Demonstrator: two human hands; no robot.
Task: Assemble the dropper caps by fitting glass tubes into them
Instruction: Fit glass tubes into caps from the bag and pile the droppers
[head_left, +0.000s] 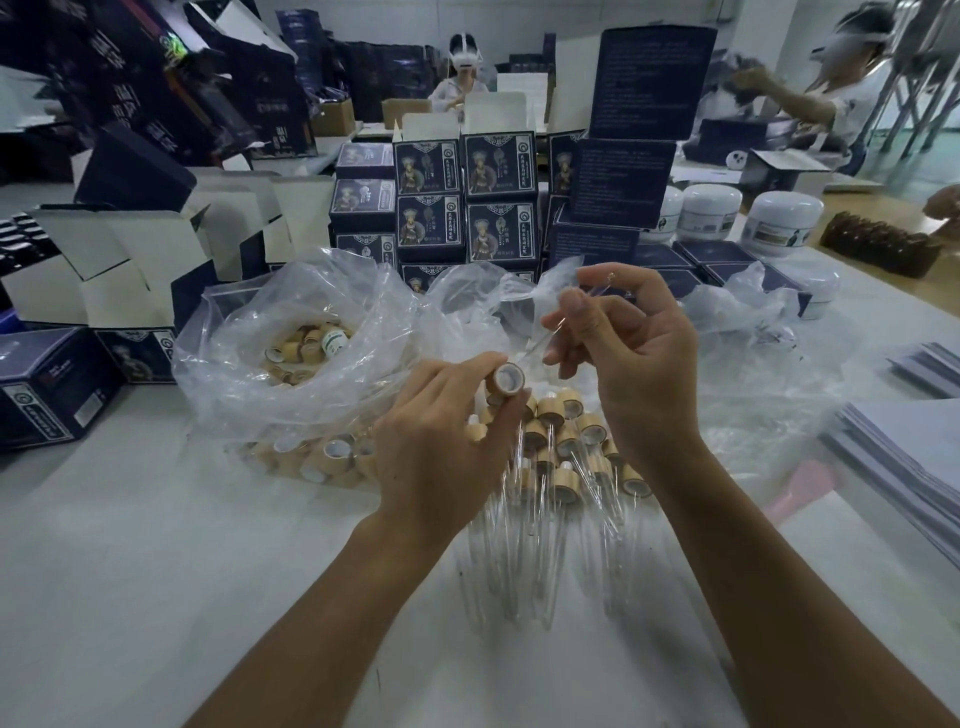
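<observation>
Head view shows my left hand (441, 415) gripping a dropper cap (508, 378), its open mouth turned toward my right hand (631, 353), which pinches a glass tube (545, 338) aimed at it, ready to insert; finished droppers (550, 467) lie below on the desk (156, 571)

Bare forearms, no sleeves; left hand (441, 415), right hand (639, 364) ungloved.
</observation>
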